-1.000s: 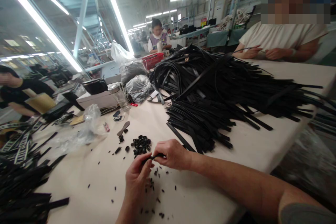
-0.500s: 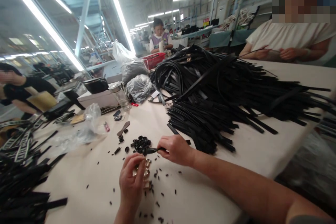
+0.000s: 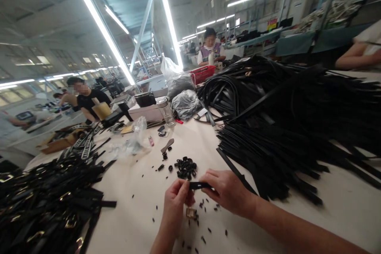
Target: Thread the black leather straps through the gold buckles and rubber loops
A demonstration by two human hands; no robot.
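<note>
My left hand and my right hand are close together above the table, both closed on a short stretch of black strap. The left fingers pinch its left end; the right fingers grip it from the other side. Just beneath my left hand a gold buckle lies on the table. Behind the strap sits a pile of small black loops. Small black bits are scattered around the buckle and nearer the front.
A big heap of black straps covers the right side. Straps with gold buckles lie at left. Further back are a glass bottle, plastic bags and a red basket. A person sits beyond.
The view has swung left. My left hand has left the gold buckles and now pinches the strap; fewer buckles show. My right hand still holds the strap.
</note>
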